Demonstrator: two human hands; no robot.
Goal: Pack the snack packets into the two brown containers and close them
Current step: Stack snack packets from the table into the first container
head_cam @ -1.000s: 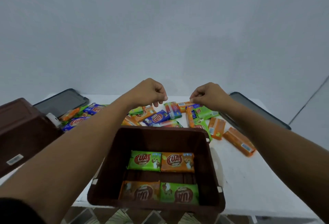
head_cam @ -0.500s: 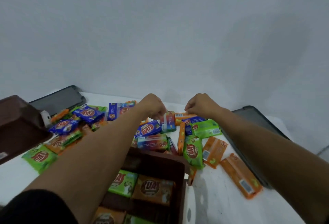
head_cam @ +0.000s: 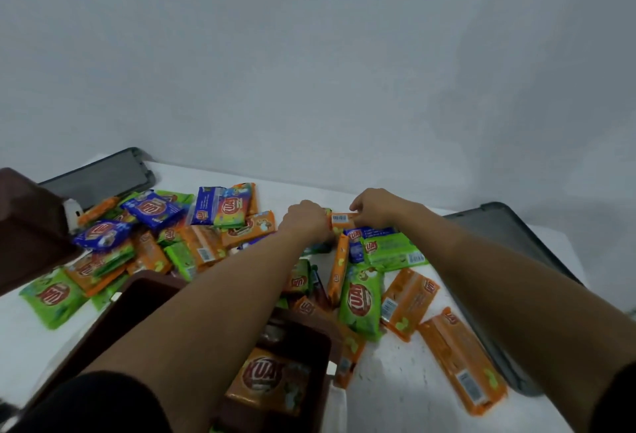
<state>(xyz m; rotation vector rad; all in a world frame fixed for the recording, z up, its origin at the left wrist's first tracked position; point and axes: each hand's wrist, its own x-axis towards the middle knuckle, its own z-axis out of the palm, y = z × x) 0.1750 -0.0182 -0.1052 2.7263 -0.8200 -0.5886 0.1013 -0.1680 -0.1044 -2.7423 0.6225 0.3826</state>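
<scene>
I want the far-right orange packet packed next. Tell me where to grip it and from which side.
The orange packet lies flat and alone on the table, barcode side up. Come from above with the right hand, pinching across its narrow width near the middle; both long edges look clear, though the grey lid sits close by.

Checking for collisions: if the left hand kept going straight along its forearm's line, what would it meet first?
The left hand points away toward the wall. It already touches the orange packet, which the right hand also holds; past that, bare white table, then probably the wall.
</scene>
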